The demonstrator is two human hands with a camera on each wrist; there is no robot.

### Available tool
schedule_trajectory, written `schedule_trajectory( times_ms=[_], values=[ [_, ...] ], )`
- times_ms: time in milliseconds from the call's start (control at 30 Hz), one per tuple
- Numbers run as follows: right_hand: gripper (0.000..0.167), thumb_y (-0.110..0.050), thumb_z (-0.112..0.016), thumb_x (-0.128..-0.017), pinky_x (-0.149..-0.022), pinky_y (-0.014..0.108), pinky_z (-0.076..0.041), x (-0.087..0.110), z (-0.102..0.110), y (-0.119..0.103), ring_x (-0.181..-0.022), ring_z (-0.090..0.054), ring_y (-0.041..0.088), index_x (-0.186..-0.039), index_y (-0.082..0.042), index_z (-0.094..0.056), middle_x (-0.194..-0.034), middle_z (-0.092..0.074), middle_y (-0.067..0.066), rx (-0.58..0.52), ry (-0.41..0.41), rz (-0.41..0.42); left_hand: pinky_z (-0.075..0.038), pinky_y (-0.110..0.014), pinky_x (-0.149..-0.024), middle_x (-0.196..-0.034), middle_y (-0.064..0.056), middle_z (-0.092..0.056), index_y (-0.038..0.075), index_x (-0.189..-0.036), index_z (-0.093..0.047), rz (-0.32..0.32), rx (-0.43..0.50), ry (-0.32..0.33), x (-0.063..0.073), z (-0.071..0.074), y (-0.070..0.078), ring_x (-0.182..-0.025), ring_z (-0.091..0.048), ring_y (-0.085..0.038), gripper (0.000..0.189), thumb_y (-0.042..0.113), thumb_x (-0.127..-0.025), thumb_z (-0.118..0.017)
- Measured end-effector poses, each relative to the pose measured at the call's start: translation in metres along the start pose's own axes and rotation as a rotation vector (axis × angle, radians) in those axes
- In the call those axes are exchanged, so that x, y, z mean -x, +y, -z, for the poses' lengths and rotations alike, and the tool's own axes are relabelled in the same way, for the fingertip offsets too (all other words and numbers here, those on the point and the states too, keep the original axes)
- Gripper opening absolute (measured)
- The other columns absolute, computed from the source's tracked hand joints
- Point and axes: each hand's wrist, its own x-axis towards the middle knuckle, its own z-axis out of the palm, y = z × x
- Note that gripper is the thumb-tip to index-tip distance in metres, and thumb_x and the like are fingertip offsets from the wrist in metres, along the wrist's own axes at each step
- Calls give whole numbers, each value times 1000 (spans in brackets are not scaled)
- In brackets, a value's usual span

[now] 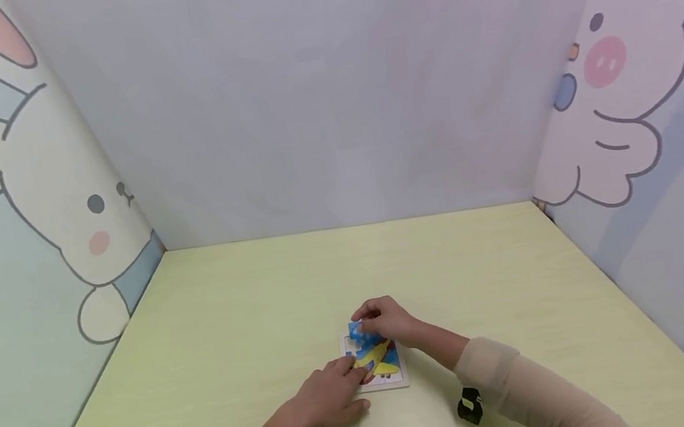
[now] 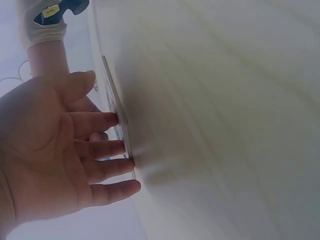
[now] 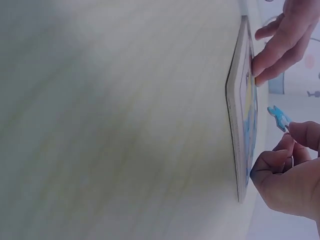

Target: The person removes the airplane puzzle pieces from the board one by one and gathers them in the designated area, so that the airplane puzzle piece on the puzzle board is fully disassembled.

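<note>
A small framed jigsaw puzzle point(image 1: 406, 374) with a blue, yellow and red picture lies on the table, seen edge-on in both wrist views. My right hand point(image 1: 388, 320) pinches a blue puzzle piece point(image 3: 278, 118) between thumb and fingers, held over the far part of the frame. The piece stands apart from the board in the right wrist view. At the near left side, my left hand point(image 1: 331, 396) rests its fingertips on the puzzle. Its fingers point(image 2: 107, 170) are nearly straight along the board edge in the left wrist view. The right hand covers part of the picture.
The pale yellow-green table point(image 1: 248, 292) extends around the puzzle. A black device with a yellow-green mark point(image 1: 470, 407) sits by the right sleeve. Behind stands a plain grey wall point(image 1: 326, 99), with cartoon-printed panels on both sides.
</note>
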Motion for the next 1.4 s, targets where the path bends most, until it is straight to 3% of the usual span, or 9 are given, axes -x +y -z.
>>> schedule_trajectory(
  times_ms=[433, 867, 1167, 1400],
  values=[
    [18, -7, -65, -95, -63, 29, -43, 14, 28, -1, -77, -49, 18, -110, 2, -69, -92, -62, 6, -107, 125, -33, -42, -53, -103, -152, -12, -45, 12, -144, -54, -14, -36, 13, -3, -2, 12, -139, -41, -35, 56, 44, -98, -59],
    [18, -3, -62, -96, -57, 25, -39, 11, 47, 3, -71, -47, 16, -110, 8, -65, -84, -59, 4, -183, 129, -26, -44, -53, -102, -152, -10, -44, 13, -144, -54, 4, -56, -3, -14, -4, 18, -138, -42, -35, 57, 45, -97, -60],
    [20, -8, -63, -97, -62, 29, -43, 4, 64, 11, -73, -51, 17, -111, 6, -66, -85, -61, 4, -89, 177, -6, -46, -52, -101, -152, -14, -44, 9, -143, -54, 7, -51, -11, -15, -2, 20, -138, -42, -38, 58, 44, -97, -61],
    [17, -7, -62, -98, -61, 30, -43, -5, 78, 24, -72, -50, 17, -108, 6, -67, -84, -60, 5, -61, 195, -59, -47, -50, -101, -150, -14, -46, 9, -141, -55, 5, -44, -12, -18, -3, 22, -137, -43, -39, 56, 43, -97, -61]
  ],
)
